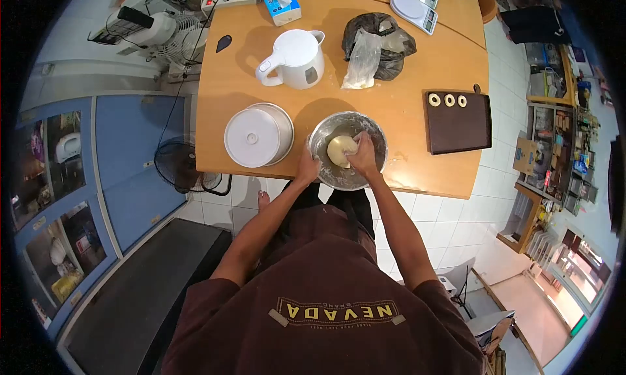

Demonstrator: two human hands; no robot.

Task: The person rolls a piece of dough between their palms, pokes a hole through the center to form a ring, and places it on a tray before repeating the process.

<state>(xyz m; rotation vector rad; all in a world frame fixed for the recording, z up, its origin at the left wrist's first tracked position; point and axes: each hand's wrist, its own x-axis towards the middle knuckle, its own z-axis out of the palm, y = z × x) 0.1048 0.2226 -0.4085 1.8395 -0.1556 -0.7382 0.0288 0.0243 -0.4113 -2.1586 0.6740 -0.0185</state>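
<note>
Brown shirt [332,290] is nearest. Dough [339,152] lies held within half-curled fingers of the right hand [364,155]; left hand [309,166], fingers bent, grips the bowl [347,179] around it.

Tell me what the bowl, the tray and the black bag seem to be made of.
Bowl: probably stainless steel; its silvery-grey wall shows beneath pale, dull smears.
Tray: perhaps coated metal, with an even, dark brown finish, though plastic is possible.
Black bag: most likely thin plastic film, judging by its crumpled folds and slight shine.
</note>
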